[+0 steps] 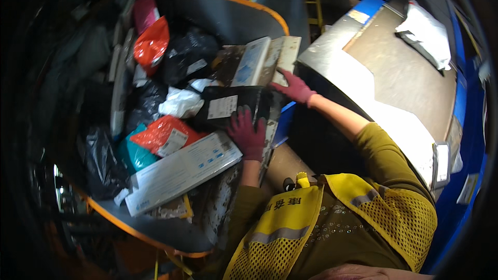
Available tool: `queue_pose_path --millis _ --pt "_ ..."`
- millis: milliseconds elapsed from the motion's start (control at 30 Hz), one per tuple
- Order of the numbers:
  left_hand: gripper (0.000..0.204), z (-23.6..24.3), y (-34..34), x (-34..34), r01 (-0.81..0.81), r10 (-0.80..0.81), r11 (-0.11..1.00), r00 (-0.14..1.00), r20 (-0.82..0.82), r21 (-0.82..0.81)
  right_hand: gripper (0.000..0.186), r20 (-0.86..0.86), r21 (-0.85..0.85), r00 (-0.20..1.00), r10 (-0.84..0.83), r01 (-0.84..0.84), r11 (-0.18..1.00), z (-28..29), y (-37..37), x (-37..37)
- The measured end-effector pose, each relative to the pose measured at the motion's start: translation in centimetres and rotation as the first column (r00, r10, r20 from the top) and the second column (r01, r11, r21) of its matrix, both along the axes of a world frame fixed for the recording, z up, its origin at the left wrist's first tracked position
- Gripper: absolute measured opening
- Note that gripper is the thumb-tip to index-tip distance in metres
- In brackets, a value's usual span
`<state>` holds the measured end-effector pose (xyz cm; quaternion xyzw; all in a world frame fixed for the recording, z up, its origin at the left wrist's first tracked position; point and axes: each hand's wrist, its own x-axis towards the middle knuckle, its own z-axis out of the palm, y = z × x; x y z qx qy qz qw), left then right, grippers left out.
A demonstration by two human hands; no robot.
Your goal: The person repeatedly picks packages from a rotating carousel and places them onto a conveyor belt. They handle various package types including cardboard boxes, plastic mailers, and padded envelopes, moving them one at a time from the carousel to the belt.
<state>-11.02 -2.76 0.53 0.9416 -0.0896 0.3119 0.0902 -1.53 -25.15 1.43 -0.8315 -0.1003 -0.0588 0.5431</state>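
Observation:
My left hand [248, 134], in a maroon glove, lies with spread fingers at the near end of a black package [207, 105] bearing a white label. Just below it, a long white printed box [181, 172] slants across the pile. My right hand [294, 88], gloved alike, reaches with parted fingers to the near end of a worn cream-coloured flat piece [287, 52]. Beside that piece leans a white and blue box [252, 62]. Neither hand visibly grips anything, though the right fingertips' contact is hard to make out.
A large grey bin with an orange rim [233, 1] holds the pile. In it are an orange bag [151, 45], a red-orange bag [165, 134], a teal bag [136, 150] and several black bags. Rightward, a conveyor with blue sides carries a white bag [426, 33].

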Motion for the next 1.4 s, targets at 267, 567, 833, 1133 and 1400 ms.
queue_pose_path --millis 267,567,833,1133,1400 --pt "0.054 -2.6 1.0 -0.7 -0.232 -0.367 -0.286 0.923 -0.117 -0.93 0.08 -0.306 -0.041 0.848 0.433 -0.467 0.884 -0.4 9.6 5.1" --pt "0.068 1.6 -7.1 -9.9 -0.133 -0.611 0.011 0.784 -0.111 -0.991 0.054 -0.086 0.101 0.977 0.195 -0.186 0.977 5.9 -3.9 -10.7" --pt "0.078 5.3 -13.5 -4.7 0.719 -0.878 0.445 0.469 -0.101 -0.533 0.063 0.342 0.23 0.745 -0.573 0.525 0.82 0.0 -21.9 -18.8" --pt "0.072 -4.2 -2.2 4.3 0.085 -0.15 0.93 0.976 -0.158 -0.357 0.079 -0.158 0.583 0.138 -0.978 0.812 0.02 -0.7 -38.0 -15.3" --pt "0.065 -9.5 10.3 20.7 -0.245 0.155 0.969 0.715 -0.681 -0.037 0.064 0.475 0.125 0.537 -0.697 0.743 0.658 0.6 -18.3 -13.6"
